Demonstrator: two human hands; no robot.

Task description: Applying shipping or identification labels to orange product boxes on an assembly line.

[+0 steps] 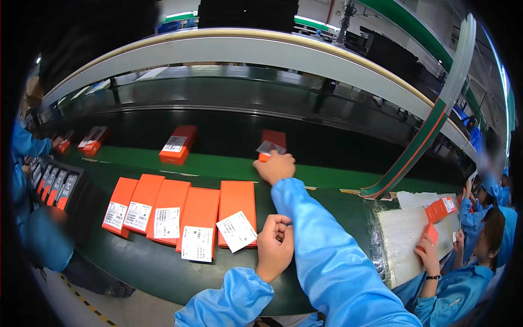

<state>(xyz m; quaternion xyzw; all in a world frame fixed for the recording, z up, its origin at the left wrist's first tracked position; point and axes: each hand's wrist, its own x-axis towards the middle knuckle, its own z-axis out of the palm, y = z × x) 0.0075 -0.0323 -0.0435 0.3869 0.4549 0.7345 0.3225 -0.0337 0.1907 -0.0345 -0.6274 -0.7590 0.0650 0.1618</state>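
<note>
My right hand reaches out to an orange box on the dark conveyor, its fingers closed round the near end. A pale label on that box is blurred, and my fingertips are partly hidden. Nearer to me, my left hand is curled into a loose fist with nothing visible in it. Beside this fist lies a flat orange box with a white label sheet set askew across its lower end. Several more orange boxes overlap in a row to the left, each with a white label at its near end.
Further orange boxes stand along the conveyor to the left. A black tray of packages sits at far left, near a person in blue. On the right, a green post rises beside a padded mat, where another person holds an orange box.
</note>
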